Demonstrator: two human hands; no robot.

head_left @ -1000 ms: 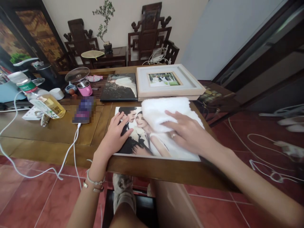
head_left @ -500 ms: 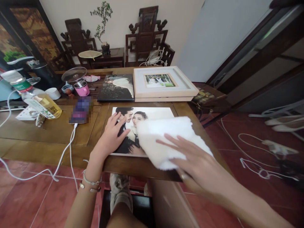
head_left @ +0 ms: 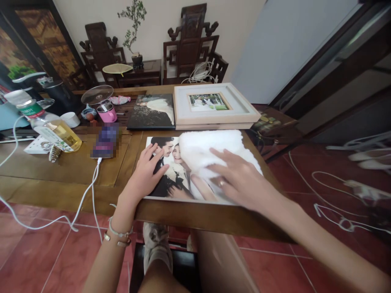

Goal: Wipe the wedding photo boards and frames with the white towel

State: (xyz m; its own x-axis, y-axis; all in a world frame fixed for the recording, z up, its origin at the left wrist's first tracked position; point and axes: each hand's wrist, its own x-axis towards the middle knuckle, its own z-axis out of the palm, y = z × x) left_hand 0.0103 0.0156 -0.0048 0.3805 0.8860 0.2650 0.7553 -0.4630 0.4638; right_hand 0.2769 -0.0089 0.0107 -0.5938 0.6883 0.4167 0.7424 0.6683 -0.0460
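A photo panel (head_left: 198, 191) of a couple lies flat on the wooden table in front of me. My left hand (head_left: 149, 169) rests on its left side, fingers spread and holding nothing. Over the panel's upper right part lies a fluffy white cloth (head_left: 210, 142). My right hand (head_left: 235, 175) presses on this cloth from the right, some fingers stretched across it and others bent into it. The hand is slightly blurred, and its thumb is hard to make out. The cloth hides much of the panel's right side.
Behind the panel are a dark photo panel (head_left: 152, 112) and light wooden frames (head_left: 214, 118), stacked. On the left stand a bottle (head_left: 58, 132), a pink mug (head_left: 107, 114) and a phone (head_left: 106, 140) with a white cable (head_left: 93, 183). The table (head_left: 214, 219) ends close to my legs.
My right hand has pushed the cloth away from me, up the panel, uncovering more of its lower middle. My left hand stays in place on the panel.
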